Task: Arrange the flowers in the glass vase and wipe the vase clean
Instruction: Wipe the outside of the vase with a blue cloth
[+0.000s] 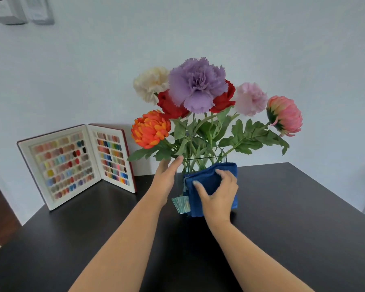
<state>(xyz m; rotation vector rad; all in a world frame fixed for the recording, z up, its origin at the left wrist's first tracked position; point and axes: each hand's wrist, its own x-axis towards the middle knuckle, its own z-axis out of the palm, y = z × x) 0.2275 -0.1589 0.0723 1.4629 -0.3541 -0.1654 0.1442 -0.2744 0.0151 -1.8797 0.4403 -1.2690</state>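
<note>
A square glass vase (180, 204) stands on the black table (282, 228), holding several flowers (196, 87): purple, cream, red, pale pink, coral and orange blooms on green leafy stems. My right hand (216, 193) presses a folded blue cloth (207, 178) flat against the vase's near face, fingers spread over it. My left hand (167, 171) rests against the vase's left side, fingertips at the rim beneath the leaves. The cloth hides most of the glass front.
An open book of coloured nail samples (78, 161) stands upright on the table's far left, leaning near the pale wall (282, 49). The table's right edge runs diagonally at far right. Wooden floor (0, 218) shows at the left.
</note>
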